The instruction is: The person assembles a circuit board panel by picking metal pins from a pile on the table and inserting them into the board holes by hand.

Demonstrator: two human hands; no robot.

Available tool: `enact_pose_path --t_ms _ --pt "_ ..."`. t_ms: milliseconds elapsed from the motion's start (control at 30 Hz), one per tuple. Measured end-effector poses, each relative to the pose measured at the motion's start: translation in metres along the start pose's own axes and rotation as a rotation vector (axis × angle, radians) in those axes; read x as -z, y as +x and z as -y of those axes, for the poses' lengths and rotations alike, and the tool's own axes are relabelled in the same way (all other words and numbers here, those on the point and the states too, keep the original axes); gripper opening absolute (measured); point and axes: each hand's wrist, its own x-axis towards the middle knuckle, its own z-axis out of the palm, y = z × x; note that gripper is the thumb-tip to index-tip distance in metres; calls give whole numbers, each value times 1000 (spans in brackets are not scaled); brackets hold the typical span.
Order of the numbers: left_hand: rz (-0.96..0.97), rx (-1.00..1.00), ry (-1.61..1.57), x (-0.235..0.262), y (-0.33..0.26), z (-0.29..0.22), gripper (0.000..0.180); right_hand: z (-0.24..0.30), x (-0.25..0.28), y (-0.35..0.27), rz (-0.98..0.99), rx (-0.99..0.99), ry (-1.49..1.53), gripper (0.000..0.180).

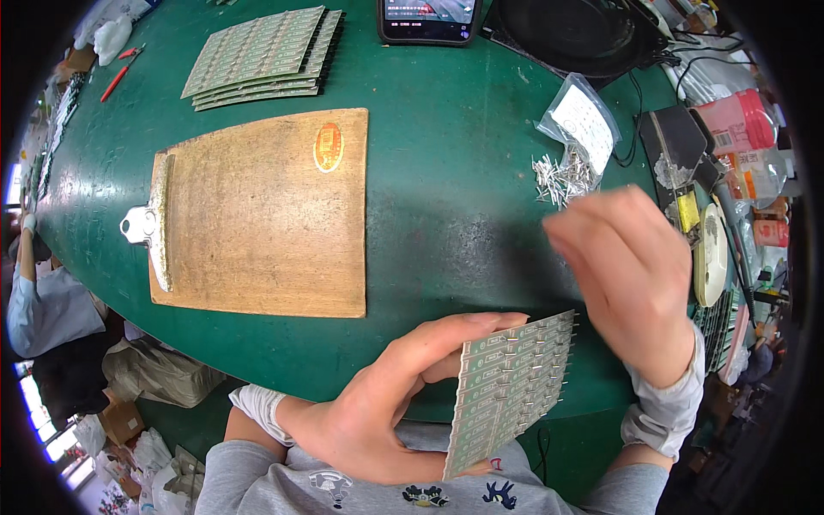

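My left hand point(378, 408) grips a green circuit board panel point(506, 386) by its edges, thumb and fingers on opposite sides. The panel is tilted upright near my body, and rows of small metal pins stick out of it. Smeared by motion, my right hand point(631, 275) is over the table with its fingers drawn together; whatever they hold, if anything, cannot be made out. Just beyond its fingertips lies a heap of small silvery pins point(556, 182), partly spilling from a clear plastic bag point(584, 116) with a white label.
A wooden clipboard point(266, 223) lies left of centre on the green table point(429, 112). Stacked circuit board panels point(257, 56), red-handled pliers point(120, 75) and a phone point(427, 19) are behind. A black round tray point(575, 30), cables and jars point(738, 120) crowd the right.
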Motion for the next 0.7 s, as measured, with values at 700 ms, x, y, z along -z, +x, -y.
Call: enact_pose_path --t_ms 700 --pt "17 69 67 1 2 -3 115 4 2 -5 27 -37 -213 27"
